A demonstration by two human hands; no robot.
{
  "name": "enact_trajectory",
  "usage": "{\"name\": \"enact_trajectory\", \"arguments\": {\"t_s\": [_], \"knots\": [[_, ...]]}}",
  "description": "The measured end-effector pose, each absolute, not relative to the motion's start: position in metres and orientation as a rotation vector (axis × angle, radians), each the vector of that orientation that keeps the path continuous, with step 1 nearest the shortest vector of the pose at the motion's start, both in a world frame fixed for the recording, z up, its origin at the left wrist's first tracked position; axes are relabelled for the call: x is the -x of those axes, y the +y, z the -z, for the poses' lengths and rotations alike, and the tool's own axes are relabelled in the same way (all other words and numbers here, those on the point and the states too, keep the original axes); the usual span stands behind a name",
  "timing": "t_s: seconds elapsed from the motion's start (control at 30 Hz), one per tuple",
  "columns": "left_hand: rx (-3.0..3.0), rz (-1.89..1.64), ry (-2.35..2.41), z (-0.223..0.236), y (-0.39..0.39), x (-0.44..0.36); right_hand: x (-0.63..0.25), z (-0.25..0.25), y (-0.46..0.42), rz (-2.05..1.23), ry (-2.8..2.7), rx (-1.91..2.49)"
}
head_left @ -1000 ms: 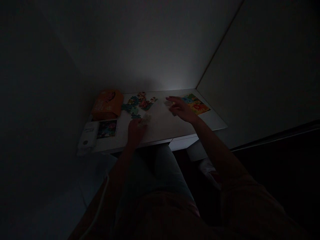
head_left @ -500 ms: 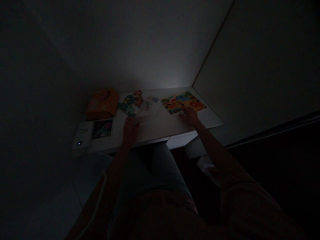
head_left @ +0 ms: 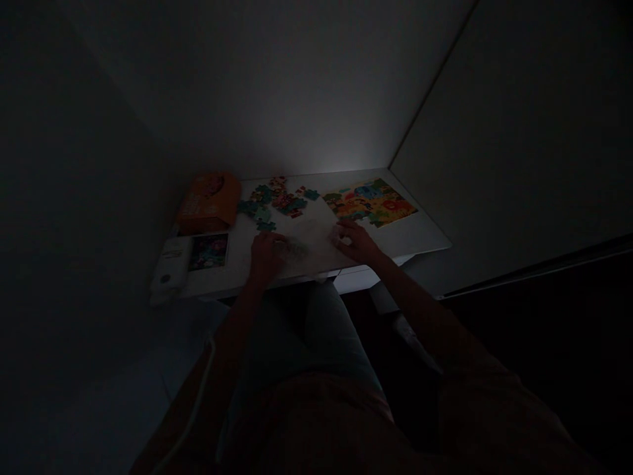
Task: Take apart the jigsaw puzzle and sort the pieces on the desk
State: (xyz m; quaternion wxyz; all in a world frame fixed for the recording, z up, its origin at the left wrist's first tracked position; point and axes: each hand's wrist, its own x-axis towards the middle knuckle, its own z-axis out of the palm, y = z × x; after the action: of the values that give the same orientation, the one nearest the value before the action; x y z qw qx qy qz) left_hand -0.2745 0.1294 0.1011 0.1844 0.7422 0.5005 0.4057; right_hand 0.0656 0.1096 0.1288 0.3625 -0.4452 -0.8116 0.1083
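My left hand [head_left: 267, 257] rests on the white desk [head_left: 420, 239] near its front edge, beside a pale translucent plastic sheet [head_left: 306, 244]. My right hand [head_left: 355, 241] lies at the sheet's other side, its fingers touching or close to it. Whether either hand grips the sheet is too dark to tell. Loose jigsaw pieces [head_left: 274, 201] in teal, red and other colours lie scattered just beyond my left hand. Farther right, beyond my right hand, sits a colourful assembled jigsaw puzzle [head_left: 370, 202].
An orange box [head_left: 208, 203] stands at the desk's far left, with a dark picture card [head_left: 208, 252] in front of it. A white device [head_left: 171, 267] sits at the left edge. Walls close in behind and to the right. A white cord [head_left: 195, 396] runs near my left arm.
The plastic sheet has dropped lower and nearer me, leaving the loose pieces and assembled puzzle uncovered. My right hand has moved left, off the puzzle's near edge.
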Motion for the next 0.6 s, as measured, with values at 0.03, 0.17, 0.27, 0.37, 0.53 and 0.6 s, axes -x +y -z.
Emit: {"name": "enact_trajectory", "arguments": {"t_s": [0.03, 0.17, 0.27, 0.37, 0.53, 0.6], "knots": [[-2.091, -1.125, 1.43, -0.102, 0.129, 0.275, -0.058, -0.138, 0.104, -0.247, -2.102, 1.089], [-2.079, -1.064, 1.558, -0.106, 0.127, 0.276, -0.045, -0.17, 0.081, -0.181, -1.952, 1.014], [-2.141, -0.958, 1.642, -0.109, 0.124, 0.273, -0.045, -0.173, 0.069, -0.223, -2.069, 1.005], [-2.205, -0.826, 1.715, -0.113, 0.12, 0.268, -0.045, -0.157, 0.064, -0.252, -2.306, 1.169], [-2.26, -0.742, 1.727, -0.116, 0.114, 0.263, -0.046, -0.131, 0.061, -0.356, -2.276, 1.471], [-2.266, -0.723, 1.727, -0.115, 0.114, 0.262, -0.041, -0.131, 0.062, -0.39, -2.288, 1.419]]}}
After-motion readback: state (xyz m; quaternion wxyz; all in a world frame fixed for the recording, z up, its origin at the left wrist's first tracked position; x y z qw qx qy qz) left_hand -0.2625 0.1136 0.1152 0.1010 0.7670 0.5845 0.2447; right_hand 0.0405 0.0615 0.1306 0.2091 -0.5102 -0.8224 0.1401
